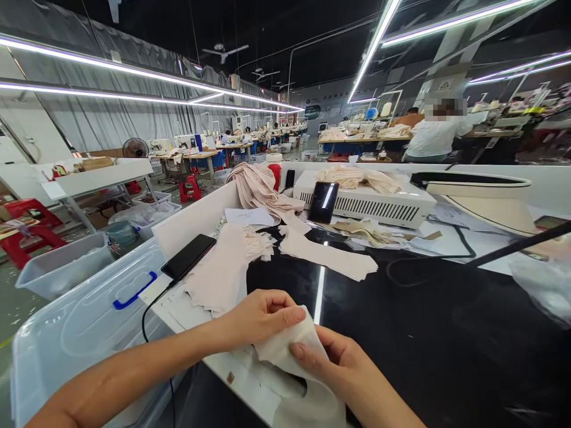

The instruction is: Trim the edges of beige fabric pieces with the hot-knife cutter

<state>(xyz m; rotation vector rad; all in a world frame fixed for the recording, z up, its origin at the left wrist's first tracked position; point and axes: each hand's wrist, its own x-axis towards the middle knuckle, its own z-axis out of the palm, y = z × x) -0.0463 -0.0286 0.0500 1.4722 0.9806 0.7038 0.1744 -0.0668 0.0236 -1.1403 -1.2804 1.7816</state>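
A pale cream fabric piece (289, 348) is stretched between my two hands above the table's near edge. My left hand (267, 315) pinches its upper edge, the thumb lying on top. Lower on the right, my right hand (332, 362) grips the same cloth between thumb and fingers. The fabric's lower part hangs toward me, and its far end runs out of the frame. Beyond my left hand lies a stack of cream fabric pieces (223, 267). Another cut piece (328, 252) rests flat on the black tabletop (428, 345).
A phone with a cable (190, 257) lies at the left edge; another phone (323, 202) leans against a white vented box (366, 202). Behind are a draped cloth bundle (256, 184) and a cream visor hat (484, 196). A lidded plastic bin (80, 345) stands left. A person (435, 137) sits farther back.
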